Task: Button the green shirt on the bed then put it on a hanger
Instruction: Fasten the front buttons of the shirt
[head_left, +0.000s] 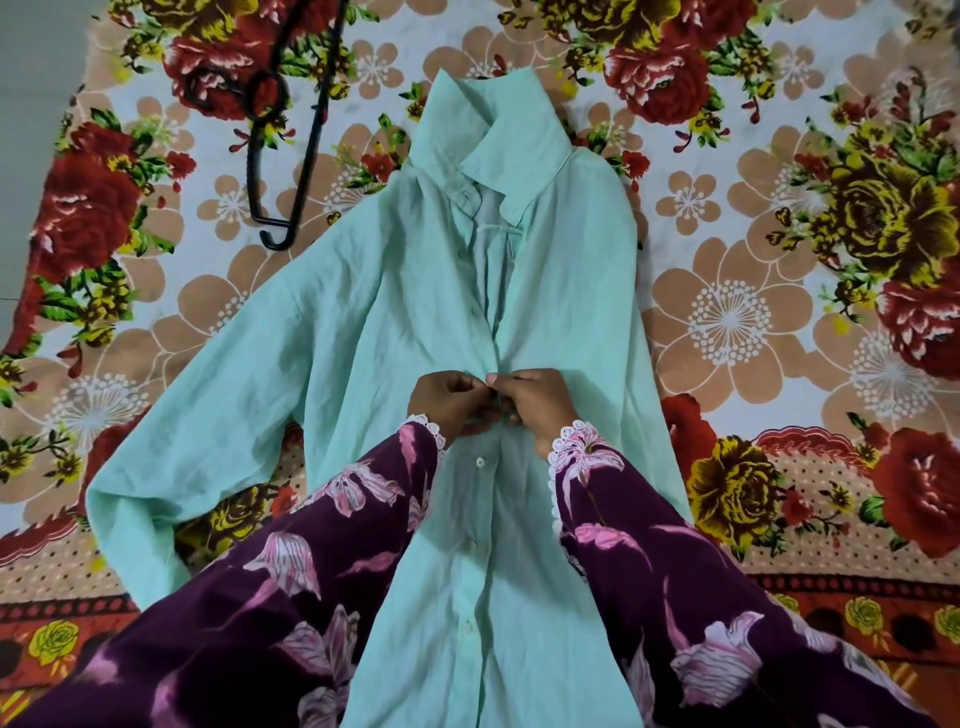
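Observation:
A pale green shirt (405, 312) lies face up on the bed, collar at the far end and sleeves spread out. Its front is closed below my hands, where a white button (479, 461) shows, and it gapes open from my hands up to the collar. My left hand (447, 402) and my right hand (535, 402) meet at the placket mid-chest, each pinching one edge of the shirt front. The button between my fingers is hidden. A black hanger (291, 156) lies on the bed to the far left of the collar.
The bed carries a floral sheet (753, 312) with red, yellow and tan flowers. My purple flower-print sleeves (675, 571) cross the lower part of the view. A grey floor strip (31, 78) shows at the far left.

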